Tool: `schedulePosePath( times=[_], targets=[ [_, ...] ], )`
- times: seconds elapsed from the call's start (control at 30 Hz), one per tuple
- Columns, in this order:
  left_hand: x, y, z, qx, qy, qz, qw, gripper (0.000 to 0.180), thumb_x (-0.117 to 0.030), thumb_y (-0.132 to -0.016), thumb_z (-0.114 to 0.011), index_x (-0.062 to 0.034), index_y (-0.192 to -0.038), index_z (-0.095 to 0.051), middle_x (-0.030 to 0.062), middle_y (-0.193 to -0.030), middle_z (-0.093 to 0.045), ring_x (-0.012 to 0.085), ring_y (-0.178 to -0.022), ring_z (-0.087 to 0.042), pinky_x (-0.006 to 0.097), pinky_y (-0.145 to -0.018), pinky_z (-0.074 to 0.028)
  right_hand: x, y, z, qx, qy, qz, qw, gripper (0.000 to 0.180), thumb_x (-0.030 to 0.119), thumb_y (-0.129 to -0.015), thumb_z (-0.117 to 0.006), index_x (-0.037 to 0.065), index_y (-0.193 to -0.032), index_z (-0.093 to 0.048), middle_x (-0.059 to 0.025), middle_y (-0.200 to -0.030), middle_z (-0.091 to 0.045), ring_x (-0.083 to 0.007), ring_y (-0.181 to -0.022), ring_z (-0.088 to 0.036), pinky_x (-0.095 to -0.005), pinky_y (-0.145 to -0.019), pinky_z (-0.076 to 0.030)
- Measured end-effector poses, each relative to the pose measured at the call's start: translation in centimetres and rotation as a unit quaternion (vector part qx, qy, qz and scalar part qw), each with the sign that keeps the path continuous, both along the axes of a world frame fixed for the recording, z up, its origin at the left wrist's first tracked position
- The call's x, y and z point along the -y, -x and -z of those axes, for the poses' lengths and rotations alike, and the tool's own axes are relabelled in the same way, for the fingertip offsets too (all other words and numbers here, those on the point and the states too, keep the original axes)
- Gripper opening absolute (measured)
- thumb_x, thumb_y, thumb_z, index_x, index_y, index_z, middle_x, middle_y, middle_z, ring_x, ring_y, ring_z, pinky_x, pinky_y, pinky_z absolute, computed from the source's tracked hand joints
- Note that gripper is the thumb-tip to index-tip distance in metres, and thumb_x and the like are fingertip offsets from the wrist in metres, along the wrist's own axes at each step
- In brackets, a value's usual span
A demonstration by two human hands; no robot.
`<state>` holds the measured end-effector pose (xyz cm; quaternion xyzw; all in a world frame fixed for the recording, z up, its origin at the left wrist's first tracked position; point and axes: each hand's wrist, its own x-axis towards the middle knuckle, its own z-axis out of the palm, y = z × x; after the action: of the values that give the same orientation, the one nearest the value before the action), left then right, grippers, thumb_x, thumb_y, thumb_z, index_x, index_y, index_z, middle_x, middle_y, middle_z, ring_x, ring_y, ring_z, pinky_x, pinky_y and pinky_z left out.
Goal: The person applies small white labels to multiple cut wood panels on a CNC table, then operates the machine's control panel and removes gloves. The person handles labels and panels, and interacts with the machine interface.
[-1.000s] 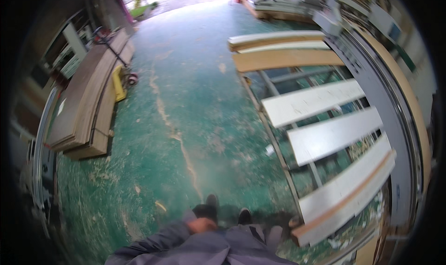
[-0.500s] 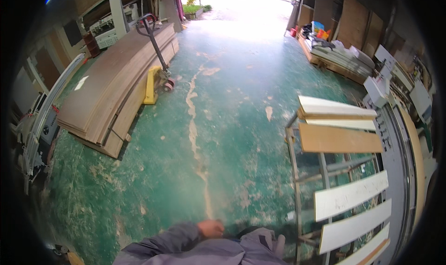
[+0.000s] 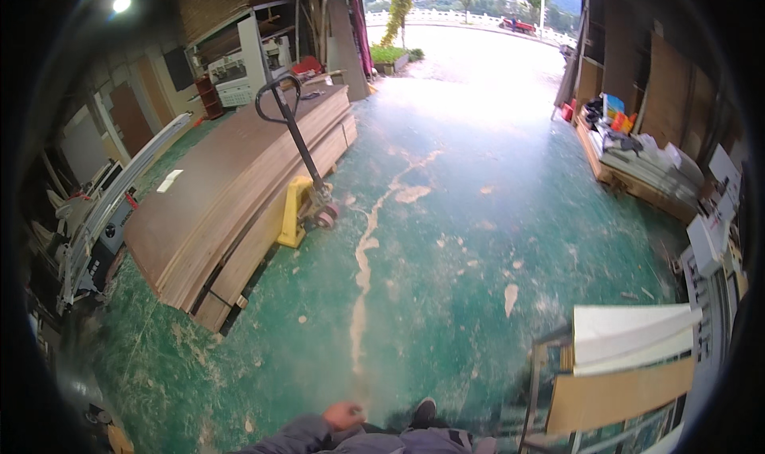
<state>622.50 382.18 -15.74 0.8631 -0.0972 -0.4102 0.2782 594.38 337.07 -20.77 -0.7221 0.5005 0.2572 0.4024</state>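
Note:
My left hand [image 3: 343,416] hangs low in front of me at the bottom of the view, at the end of a grey sleeve [image 3: 293,438]. Its fingers are loosely curled, and nothing shows in them. It touches nothing; the green floor [image 3: 319,366] lies below it. One dark shoe [image 3: 425,412] pokes out ahead of my body. My right hand cannot be made out. Nearest on my right is a metal rack [image 3: 532,386] bearing white boards [image 3: 629,334] and a tan board [image 3: 621,394].
A long stack of brown panels [image 3: 215,183] lies at the left, with a yellow pallet jack [image 3: 293,211] against its side. Farther right, wrapped goods [image 3: 649,163] sit on a low stack by the wall. A bright doorway [image 3: 478,64] stands ahead. Machinery [image 3: 709,247] lines the right.
The view has tilted up, so the doorway shows more and the panel stack and rack sit lower. A shoe has come into sight. My left hand stays low, its fingers still curled.

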Motion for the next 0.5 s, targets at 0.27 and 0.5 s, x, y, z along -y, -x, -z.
schedulePosePath(
  times=[0.27, 0.5],
  targets=[
    [6.6, -18.2, 0.9, -0.023, 0.032, -0.113, 0.993, 0.057, -0.045, -0.086, -0.077, -0.0043, -0.125, -0.07, 0.0175, -0.114, -0.074, 0.0283, -0.106, -0.071, 0.038, -0.092, -0.055, 17.4, -32.6, -1.8, 0.279, -0.084, 0.132, 0.948, 0.021, 0.015, -0.096, -0.064, 0.007, -0.115, -0.071, -0.0065, -0.085, -0.069, -0.0208, -0.069, -0.063, -0.0378, -0.061, -0.054],
    [16.0, -44.4, 1.4, -0.015, 0.109, -0.042, 0.993, 0.055, -0.044, -0.089, -0.075, -0.0062, -0.128, -0.069, 0.0153, -0.107, -0.075, 0.0249, -0.098, -0.071, 0.035, -0.087, -0.054, 18.3, -55.0, -7.3, 0.293, 0.062, 0.071, 0.951, 0.021, 0.015, -0.093, -0.073, 0.005, -0.112, -0.073, -0.0056, -0.088, -0.071, -0.0164, -0.075, -0.062, -0.0345, -0.067, -0.053]
  ],
)
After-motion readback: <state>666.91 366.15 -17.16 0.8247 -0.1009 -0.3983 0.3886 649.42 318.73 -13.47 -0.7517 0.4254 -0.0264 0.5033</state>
